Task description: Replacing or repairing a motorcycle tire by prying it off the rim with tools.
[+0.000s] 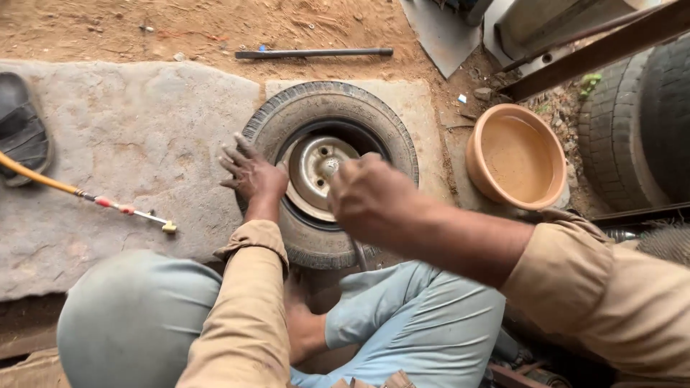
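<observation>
Knees (136,316) in grey-blue trousers filling bottom of frame, tan sleeves reaching forward. Small tyre (329,172) lying flat on stone slab (129,144), just ahead of knees; tread worn, grey steel rim (316,172) dusty, centre hub showing. Left hand (251,174) pressing on tyre's left sidewall, fingers spread. Right hand (370,197) closing in fist over rim, gripped item hidden, can't tell what. Orange basin (516,156) sitting right of tyre, holding muddy water. Yellow air hose (79,192) lying on slab, left end cut off. Metal bar (313,52) lying on sand beyond. Large tyres (640,122) at right edge, partly out of frame.

Basin (516,154) right of tyre (332,108); hose (86,195) left.
</observation>
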